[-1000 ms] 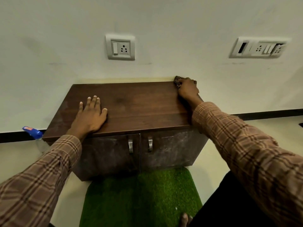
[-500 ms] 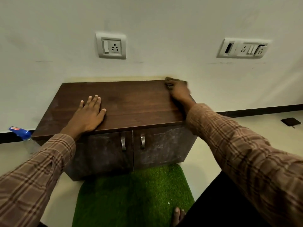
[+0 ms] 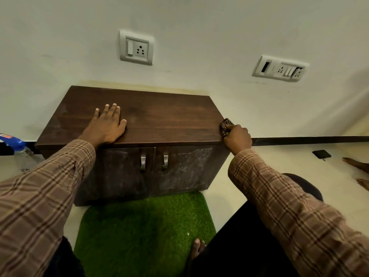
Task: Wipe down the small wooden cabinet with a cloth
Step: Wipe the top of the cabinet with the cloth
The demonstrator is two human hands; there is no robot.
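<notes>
Most of the cloth [image 3: 225, 127] is hidden inside the right hand [image 3: 237, 138]. A blue-capped bottle [image 3: 14, 143] is cut off at the left edge, its label too blurred to read. At the right edge, another person's foot [image 3: 357, 163] is cropped.

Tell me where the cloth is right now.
In the head view, the cloth is bunched in the right hand at the right front corner of the cabinet top.
</notes>
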